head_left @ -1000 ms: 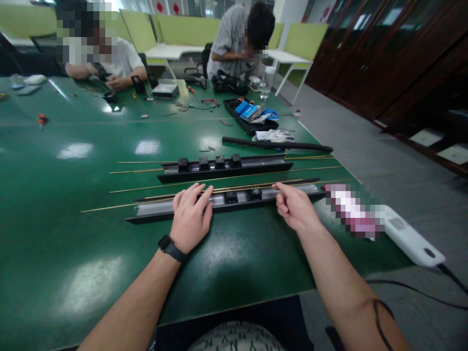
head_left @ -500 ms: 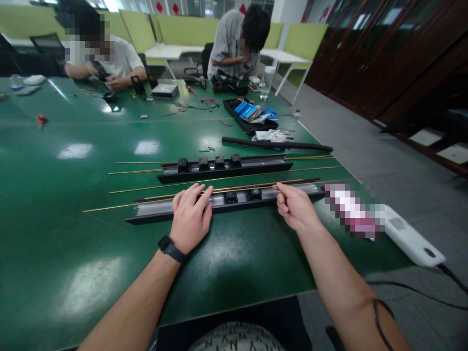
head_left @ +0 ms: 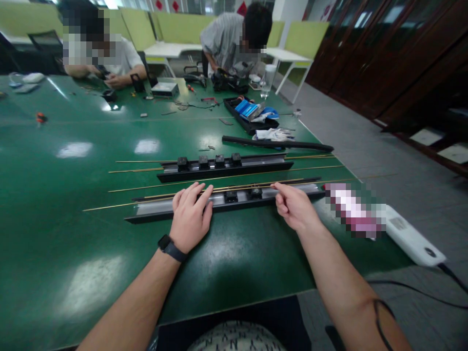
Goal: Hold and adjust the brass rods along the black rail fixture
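My left hand (head_left: 192, 212) lies flat with fingers stretched over the nearer black channel (head_left: 292, 196), a long rail with a silvery inside. Under its fingertips run thin brass rods (head_left: 109, 207), parallel to the rail. On the right, my right hand (head_left: 292, 207) is closed, thumb and forefinger pinching a brass rod above the channel's far edge. Two small black blocks (head_left: 231, 196) sit in the channel between the hands. Behind lies a second black channel (head_left: 226, 171) holding several similar blocks, with more brass rods around it.
A black foam strip (head_left: 278, 144), white gloves (head_left: 274, 134) and a black tray (head_left: 252, 127) with blue packs lie farther back. At right are a blurred pink item (head_left: 353, 209) and a white power strip (head_left: 413, 234). Two people work across the green table (head_left: 109, 273).
My right hand has shifted very slightly left along the channel. My left hand stays put. The person at the back right has moved a hand down from near the head toward the black equipment.
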The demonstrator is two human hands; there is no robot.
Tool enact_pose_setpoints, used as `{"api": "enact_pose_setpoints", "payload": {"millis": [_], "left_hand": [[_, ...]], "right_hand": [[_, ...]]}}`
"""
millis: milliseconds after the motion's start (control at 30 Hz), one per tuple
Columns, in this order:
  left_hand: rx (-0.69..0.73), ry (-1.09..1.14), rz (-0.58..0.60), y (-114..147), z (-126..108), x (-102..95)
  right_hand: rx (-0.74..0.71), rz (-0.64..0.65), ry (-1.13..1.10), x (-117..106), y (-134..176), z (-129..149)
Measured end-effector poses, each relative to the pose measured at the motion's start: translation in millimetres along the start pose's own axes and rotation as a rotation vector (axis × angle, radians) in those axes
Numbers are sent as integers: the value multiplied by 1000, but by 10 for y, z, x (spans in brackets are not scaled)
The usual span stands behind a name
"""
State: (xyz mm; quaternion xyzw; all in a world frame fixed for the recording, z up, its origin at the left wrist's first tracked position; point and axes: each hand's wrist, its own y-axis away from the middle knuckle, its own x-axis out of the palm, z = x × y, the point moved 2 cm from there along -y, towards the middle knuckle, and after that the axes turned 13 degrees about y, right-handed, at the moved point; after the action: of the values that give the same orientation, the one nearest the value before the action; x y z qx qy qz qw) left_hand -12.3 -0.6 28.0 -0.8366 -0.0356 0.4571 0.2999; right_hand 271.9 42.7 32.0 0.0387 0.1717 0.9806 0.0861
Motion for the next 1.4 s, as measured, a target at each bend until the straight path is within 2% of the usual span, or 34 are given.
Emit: {"api": "enact_pose_setpoints", "payload": {"millis": [467,967,1400], "left_hand": [[-2,9,-5,-1,9,0],[-15,29,-4,1,10,5],[-12,32,-7,8,13,6]], "right_hand": [[-17,-66,-19,-38,-23,1],[2,-11,24,5,4,2],[-10,-45,-13,-27,-12,-8]]}}
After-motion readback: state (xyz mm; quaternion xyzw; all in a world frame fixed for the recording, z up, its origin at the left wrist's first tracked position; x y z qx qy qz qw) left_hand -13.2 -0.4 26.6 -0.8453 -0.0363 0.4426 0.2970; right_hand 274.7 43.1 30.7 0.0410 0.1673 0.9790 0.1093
